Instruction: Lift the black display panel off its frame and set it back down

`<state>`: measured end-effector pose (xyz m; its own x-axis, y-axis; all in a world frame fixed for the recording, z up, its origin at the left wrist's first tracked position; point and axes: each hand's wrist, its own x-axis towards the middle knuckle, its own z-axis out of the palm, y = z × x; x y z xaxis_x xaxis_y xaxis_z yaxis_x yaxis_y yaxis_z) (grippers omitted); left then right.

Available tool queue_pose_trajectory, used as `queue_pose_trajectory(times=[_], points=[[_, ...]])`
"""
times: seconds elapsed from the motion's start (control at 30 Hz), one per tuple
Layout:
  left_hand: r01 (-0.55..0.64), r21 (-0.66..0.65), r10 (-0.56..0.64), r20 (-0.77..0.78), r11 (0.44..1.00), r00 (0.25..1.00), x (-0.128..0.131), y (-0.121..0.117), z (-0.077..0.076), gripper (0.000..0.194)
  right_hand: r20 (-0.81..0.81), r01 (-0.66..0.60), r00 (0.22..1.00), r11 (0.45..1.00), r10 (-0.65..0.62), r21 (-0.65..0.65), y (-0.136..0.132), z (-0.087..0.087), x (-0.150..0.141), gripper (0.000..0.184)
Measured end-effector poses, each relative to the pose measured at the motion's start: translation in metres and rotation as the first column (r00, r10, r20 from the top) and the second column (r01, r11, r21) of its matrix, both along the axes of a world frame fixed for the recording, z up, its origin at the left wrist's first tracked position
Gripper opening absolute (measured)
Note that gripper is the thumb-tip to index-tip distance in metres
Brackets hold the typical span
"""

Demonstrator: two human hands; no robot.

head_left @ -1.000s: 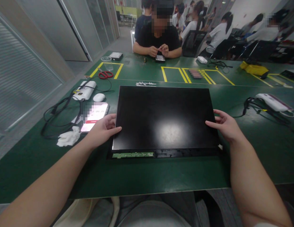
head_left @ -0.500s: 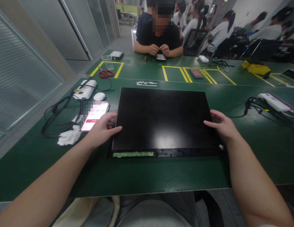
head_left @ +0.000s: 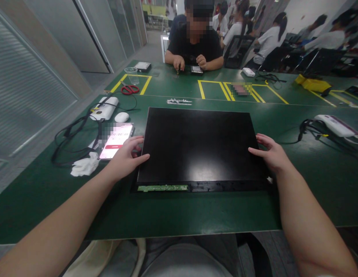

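A black LCD panel [head_left: 196,146] lies in front of me, its dark glossy face up and a pale glare near its lower edge. Along its near side runs a green circuit board strip [head_left: 163,188], beside a black frame edge [head_left: 225,186]. My left hand [head_left: 129,156] grips the panel's left edge, thumb on top and fingers at the side. On the opposite edge my right hand [head_left: 269,152] has the same hold, thumb over the face. Fingertips under the panel are partly hidden.
Left of the panel are a lit phone [head_left: 117,140], crumpled tissue [head_left: 85,164], a white oval case [head_left: 121,117], a white power bank [head_left: 105,108] with black cables and red scissors [head_left: 130,89]. White strips [head_left: 179,102] lie behind the panel. Another person [head_left: 194,48] sits opposite. Right: white device [head_left: 336,125].
My hands and the panel hold nearly the same position. Across the table, the other person's hands have moved apart, one going down to a small item on the table.
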<state>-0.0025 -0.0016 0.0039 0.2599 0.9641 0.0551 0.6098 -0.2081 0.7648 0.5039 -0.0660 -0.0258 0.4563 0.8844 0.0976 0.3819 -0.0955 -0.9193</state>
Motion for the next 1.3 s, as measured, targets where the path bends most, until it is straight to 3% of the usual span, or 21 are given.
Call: queue_pose_trajectory(times=[0.33,0.7,0.9,1.3], points=[[0.006,0.005,-0.005,-0.051,1.0,0.999,-0.004,0.005,-0.009,0.06,0.03,-0.035,0.999,0.999,0.035,-0.024,0.003,-0.008,0.004,0.059],[0.076,0.048,-0.065,-0.209,0.996,0.976,-0.003,0.002,-0.004,0.061,0.02,0.009,1.0,0.998,-0.007,-0.062,0.005,-0.009,0.004,0.059],[0.109,0.075,-0.084,-0.278,0.991,0.957,0.0,-0.001,-0.006,0.06,-0.017,0.031,0.999,0.997,-0.032,-0.068,0.004,-0.009,0.005,0.048],[0.138,0.127,-0.087,-0.345,0.982,0.935,0.004,-0.002,-0.012,0.056,-0.007,0.037,0.999,0.997,-0.038,-0.067,0.005,-0.008,0.003,0.05]])
